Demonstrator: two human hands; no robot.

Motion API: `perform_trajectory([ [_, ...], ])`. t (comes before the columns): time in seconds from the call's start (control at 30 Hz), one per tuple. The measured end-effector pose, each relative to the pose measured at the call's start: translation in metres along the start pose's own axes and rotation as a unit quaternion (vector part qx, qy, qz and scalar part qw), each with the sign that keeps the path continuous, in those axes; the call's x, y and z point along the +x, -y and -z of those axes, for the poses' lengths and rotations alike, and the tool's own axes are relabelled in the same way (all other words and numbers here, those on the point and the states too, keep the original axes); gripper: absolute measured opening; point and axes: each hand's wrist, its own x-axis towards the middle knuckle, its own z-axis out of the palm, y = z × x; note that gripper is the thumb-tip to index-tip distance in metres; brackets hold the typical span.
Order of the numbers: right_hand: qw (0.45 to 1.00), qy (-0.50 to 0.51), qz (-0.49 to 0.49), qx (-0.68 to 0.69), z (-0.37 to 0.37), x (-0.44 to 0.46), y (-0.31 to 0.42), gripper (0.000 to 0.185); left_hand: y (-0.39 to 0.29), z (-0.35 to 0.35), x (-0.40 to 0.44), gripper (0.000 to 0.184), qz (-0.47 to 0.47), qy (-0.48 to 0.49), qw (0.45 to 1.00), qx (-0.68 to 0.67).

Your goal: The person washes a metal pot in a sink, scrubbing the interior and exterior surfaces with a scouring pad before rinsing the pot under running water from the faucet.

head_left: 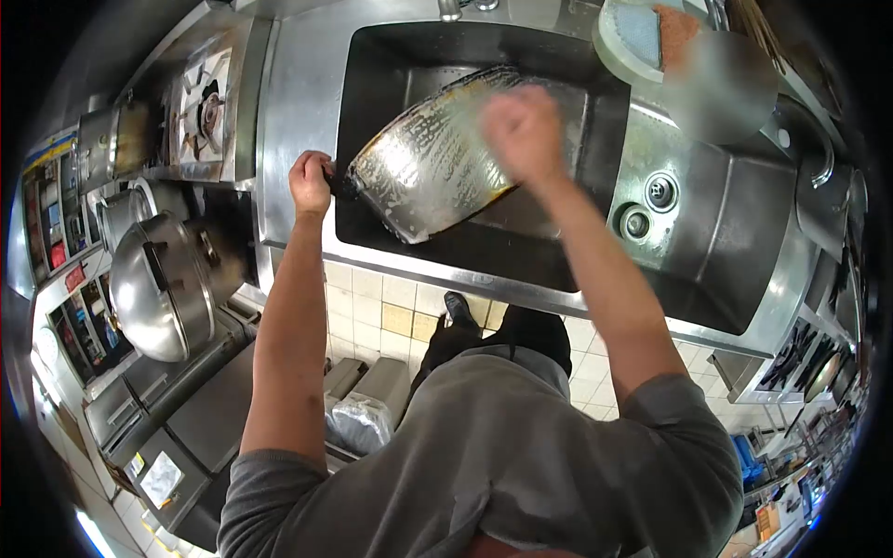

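Note:
A large, wet metal pan streaked with suds is tilted inside the left sink basin. Its rim has brownish stains. At the pan's left end, my left hand is closed around a dark handle. My right hand, smeared by motion, is over the right part of the pan with its fingers curled in. Anything inside those fingers is hidden, and I cannot tell whether the hand touches the pan.
A second basin with two round drain pieces lies to the right. Behind it, a round container holds blue and orange-brown pads. A gas burner and a big domed metal vessel stand left. A faucet is at the back.

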Motion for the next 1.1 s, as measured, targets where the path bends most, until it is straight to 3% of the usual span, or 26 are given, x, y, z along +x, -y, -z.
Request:
perform_trajectory([
  [0.03, 0.994, -0.027, -0.103, 0.031, 0.002, 0.003, -0.031, 0.01, 0.006, 0.0, -0.001, 0.026, 0.014, -0.017, 1.0, -0.008],
  [0.07, 0.993, -0.022, -0.107, 0.033, 0.002, -0.007, -0.026, 0.01, 0.012, 0.001, -0.004, 0.027, 0.025, -0.032, 0.999, -0.016],
  [0.13, 0.991, -0.064, -0.066, -0.096, 0.002, -0.021, -0.003, 0.01, 0.01, -0.003, 0.001, 0.027, 0.011, -0.036, 0.999, -0.007],
  [0.23, 0.984, 0.09, 0.092, -0.122, -0.015, -0.062, 0.113, 0.013, 0.003, 0.0, -0.008, 0.03, 0.008, -0.029, 0.999, -0.023],
  [0.27, 0.95, 0.194, 0.172, -0.174, -0.042, -0.093, 0.128, 0.018, 0.005, 0.003, -0.006, 0.031, -0.007, -0.018, 1.0, 0.0],
  [0.33, 0.9, 0.249, 0.315, -0.172, -0.065, -0.117, 0.137, 0.017, 0.009, 0.004, -0.006, 0.03, 0.039, -0.022, 0.999, -0.029],
  [0.4, 0.956, 0.131, 0.246, -0.097, -0.052, -0.113, 0.115, 0.013, 0.019, 0.004, 0.0, 0.03, 0.027, -0.018, 0.999, -0.038],
  [0.47, 0.985, 0.105, 0.095, -0.103, 0.003, -0.065, 0.075, 0.014, 0.027, 0.006, -0.005, 0.03, 0.029, -0.025, 0.998, -0.045],
  [0.5, 0.994, -0.086, 0.049, -0.039, 0.006, -0.053, 0.04, 0.015, 0.02, 0.001, -0.005, 0.03, 0.033, -0.045, 0.998, -0.042],
  [0.53, 0.98, -0.021, -0.174, 0.096, 0.016, -0.044, 0.002, 0.018, 0.012, -0.001, -0.008, 0.03, 0.038, -0.066, 0.996, -0.037],
  [0.63, 0.967, -0.064, -0.234, 0.073, 0.009, -0.041, -0.047, 0.02, 0.02, 0.0, -0.013, 0.029, 0.023, -0.061, 0.996, -0.056],
  [0.7, 0.994, -0.09, -0.051, -0.036, 0.002, -0.055, 0.023, 0.023, 0.035, 0.005, -0.001, 0.03, 0.027, -0.053, 0.995, -0.076],
  [0.77, 0.987, 0.093, 0.072, -0.106, -0.026, -0.088, 0.095, 0.018, 0.028, 0.008, -0.003, 0.031, 0.027, -0.031, 0.998, -0.046],
  [0.87, 0.92, 0.177, 0.333, -0.105, -0.07, -0.137, 0.116, 0.02, 0.031, 0.011, -0.006, 0.035, 0.078, -0.028, 0.991, -0.1],
  [0.9, 0.924, 0.165, 0.325, -0.117, -0.059, -0.121, 0.107, 0.02, 0.027, 0.01, -0.003, 0.036, 0.059, -0.019, 0.996, -0.071],
  [0.97, 0.988, 0.031, 0.146, -0.044, -0.003, -0.098, 0.094, 0.018, 0.022, 0.01, -0.014, 0.035, 0.04, -0.023, 0.999, -0.018],
  [1.03, 0.996, -0.055, 0.068, -0.002, 0.02, -0.08, 0.041, 0.022, 0.03, 0.008, -0.009, 0.034, 0.022, -0.026, 0.999, -0.042],
  [1.1, 0.962, -0.069, -0.22, 0.147, 0.009, -0.07, -0.016, 0.027, 0.022, 0.003, -0.011, 0.034, 0.021, -0.032, 0.999, -0.034],
])
